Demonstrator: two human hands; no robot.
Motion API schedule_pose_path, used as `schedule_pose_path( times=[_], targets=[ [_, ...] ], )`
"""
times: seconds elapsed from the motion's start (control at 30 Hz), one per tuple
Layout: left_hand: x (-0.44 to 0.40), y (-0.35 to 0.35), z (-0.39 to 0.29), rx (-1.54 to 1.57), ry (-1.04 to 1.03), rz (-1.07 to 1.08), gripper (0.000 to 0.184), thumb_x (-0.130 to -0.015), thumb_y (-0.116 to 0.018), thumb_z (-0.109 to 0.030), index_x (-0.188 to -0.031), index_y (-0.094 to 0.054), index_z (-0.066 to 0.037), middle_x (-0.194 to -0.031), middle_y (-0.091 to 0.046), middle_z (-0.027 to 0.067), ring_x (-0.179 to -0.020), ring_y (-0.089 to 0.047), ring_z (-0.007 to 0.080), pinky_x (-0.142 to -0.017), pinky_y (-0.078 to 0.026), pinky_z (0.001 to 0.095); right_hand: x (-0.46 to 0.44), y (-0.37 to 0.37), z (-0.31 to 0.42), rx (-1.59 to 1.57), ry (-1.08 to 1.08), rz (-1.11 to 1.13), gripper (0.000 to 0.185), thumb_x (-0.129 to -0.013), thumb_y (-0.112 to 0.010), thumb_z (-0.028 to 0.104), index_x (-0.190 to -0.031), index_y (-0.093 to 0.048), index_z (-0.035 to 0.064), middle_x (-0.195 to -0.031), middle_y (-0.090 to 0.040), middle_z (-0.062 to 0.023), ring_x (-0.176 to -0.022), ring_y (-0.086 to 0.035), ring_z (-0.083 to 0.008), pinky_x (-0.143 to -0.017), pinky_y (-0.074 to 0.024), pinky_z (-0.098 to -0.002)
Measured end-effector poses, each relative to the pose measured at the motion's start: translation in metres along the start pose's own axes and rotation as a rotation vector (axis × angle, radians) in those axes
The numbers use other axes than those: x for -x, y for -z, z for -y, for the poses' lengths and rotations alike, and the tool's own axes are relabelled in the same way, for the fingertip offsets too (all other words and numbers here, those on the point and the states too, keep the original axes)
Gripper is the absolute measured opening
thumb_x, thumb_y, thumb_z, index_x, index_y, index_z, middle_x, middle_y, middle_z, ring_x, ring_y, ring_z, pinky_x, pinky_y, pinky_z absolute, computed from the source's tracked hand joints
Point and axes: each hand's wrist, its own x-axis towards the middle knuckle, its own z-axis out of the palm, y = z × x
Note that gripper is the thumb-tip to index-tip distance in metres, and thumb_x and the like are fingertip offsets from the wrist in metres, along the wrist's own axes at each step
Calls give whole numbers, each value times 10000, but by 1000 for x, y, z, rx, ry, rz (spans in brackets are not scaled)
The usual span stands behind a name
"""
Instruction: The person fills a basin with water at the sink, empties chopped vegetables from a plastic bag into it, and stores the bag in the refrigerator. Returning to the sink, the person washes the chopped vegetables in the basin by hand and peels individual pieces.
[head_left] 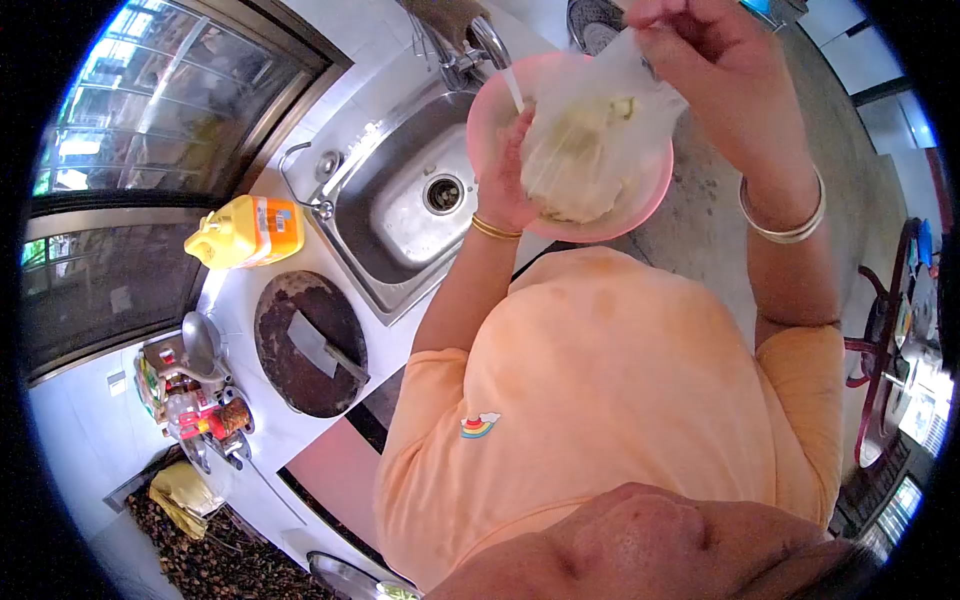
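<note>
A clear plastic bag (580, 150) with something pale green, vegetable-like inside hangs over a pink basin (655, 205). My right hand (715, 75) pinches the bag's upper edge, fingers closed on the plastic and lifted high. Against the bag's left side, my left hand (508, 180) holds it, fingers pointing up and partly hidden behind the bag. Water runs from the faucet (490, 45) into the basin, right beside my left fingertips. The bag covers most of the basin's inside.
Left of the basin is a steel sink (400, 220). A yellow jug (245, 232) and a round chopping board (275, 365) with a cleaver (315, 345) on it stand on the counter (250, 440). Bottles and jars (200, 410) crowd the far left corner.
</note>
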Motion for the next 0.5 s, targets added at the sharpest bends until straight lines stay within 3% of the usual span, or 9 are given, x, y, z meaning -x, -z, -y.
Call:
schedule_pose_path(
  times=[0.03,0.07,0.13,0.17,0.27,0.37,0.43,0.47,0.5],
  targets=[
    [-1,13,3,54,25,-21,640,-859,-518,-397,-1366,-280,-89,-1340,-399,122,-1235,-390,277,-1029,-316,436,3,0,4,-103,-39,-44,172,-827,-486,171,-788,-633,93,-815,-571,-23,-733,-558,-232,-801,-465,-419],
    [0,25,6,110,50,-44,549,-875,-500,-367,-1327,-343,-98,-1290,-442,108,-1192,-424,262,-1000,-340,421,6,4,1,-7,40,-113,197,-838,-473,174,-800,-649,97,-819,-602,-39,-702,-581,-252,-741,-485,-414],
    [3,45,6,214,103,-93,392,-907,-464,-307,-1249,-469,-117,-1192,-527,79,-1107,-490,231,-942,-388,390,12,30,-15,207,216,-292,143,-861,-506,118,-903,-637,82,-812,-599,-14,-678,-548,-148,-640,-451,-290],
    [5,49,4,220,103,-98,392,-907,-464,-307,-1249,-469,-117,-1192,-527,79,-1107,-490,231,-942,-388,390,14,53,-27,330,314,-397,136,-872,-552,59,-995,-609,63,-801,-566,27,-685,-491,-26,-597,-396,-170],
    [10,70,-4,41,-54,-359,299,-894,-491,-275,-1146,-521,-118,-1083,-551,68,-997,-521,215,-840,-412,374,35,84,-18,373,243,-553,160,-852,-579,54,-1009,-607,47,-782,-572,29,-598,-424,-11,-510,-311,-154],
    [4,96,-12,-339,-76,-541,312,-869,-534,-288,-1085,-541,-63,-1129,-564,110,-1013,-517,246,-860,-431,403,66,115,-28,353,160,-689,152,-828,-597,46,-978,-611,29,-740,-567,19,-542,-393,-22,-473,-273,-158],
    [-5,90,-14,-927,161,-424,470,-817,-608,-353,-1163,-489,-58,-1051,-585,140,-1007,-540,267,-854,-418,435,85,127,-45,335,112,-739,150,-824,-598,41,-973,-604,27,-721,-555,12,-532,-383,-26,-464,-262,-152],
    [-12,94,-10,-920,173,-422,470,-817,-608,-353,-1163,-489,-58,-1051,-585,140,-1007,-540,267,-854,-418,435,93,128,-54,251,61,-789,142,-821,-588,27,-962,-599,20,-708,-545,8,-519,-368,-28,-454,-254,-154],
    [-22,99,-6,-1374,140,-194,620,-767,-648,-399,-1230,-434,-45,-1136,-542,183,-1085,-501,315,-892,-392,485,100,130,-64,165,8,-839,134,-819,-579,13,-952,-594,14,-694,-535,4,-507,-353,-31,-445,-246,-156]
  ],
)
